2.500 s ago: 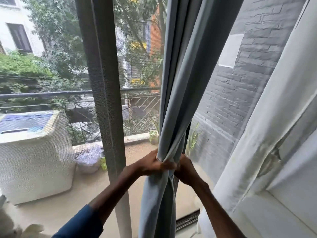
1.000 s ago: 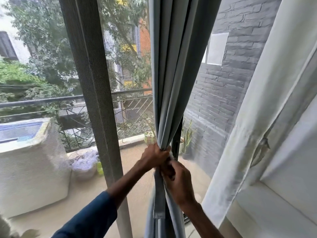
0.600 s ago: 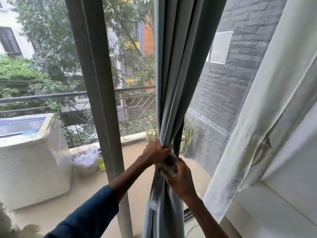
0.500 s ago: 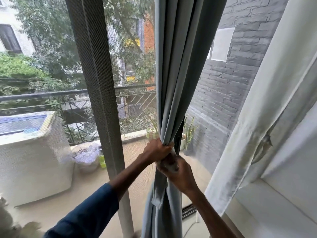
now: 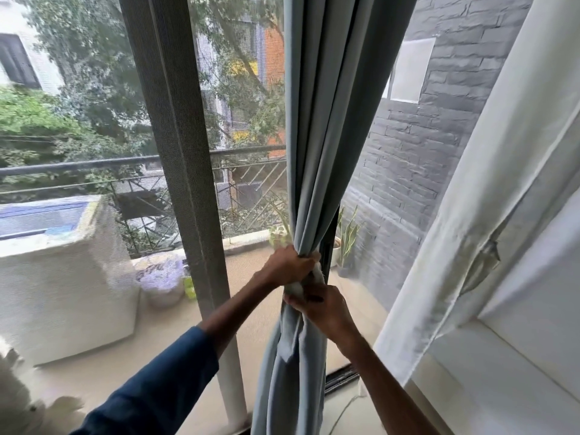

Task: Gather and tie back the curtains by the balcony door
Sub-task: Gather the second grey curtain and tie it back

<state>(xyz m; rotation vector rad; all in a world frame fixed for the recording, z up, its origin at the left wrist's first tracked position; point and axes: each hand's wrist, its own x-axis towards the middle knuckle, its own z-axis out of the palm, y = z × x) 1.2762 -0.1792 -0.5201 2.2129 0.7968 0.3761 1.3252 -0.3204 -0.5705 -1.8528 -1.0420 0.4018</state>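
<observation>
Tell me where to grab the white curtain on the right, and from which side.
Take the white curtain by its free left edge, roughly level with where the left hand grips the blue-grey curtain, coming from the glass side. That edge hangs loose and slanted; the right side seems to lie against the wall.

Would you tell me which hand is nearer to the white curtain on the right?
Right. The right hand grips the grey-blue curtain just below the left hand, on the side toward the white curtain; the left hand grips higher, farther from it.
</observation>
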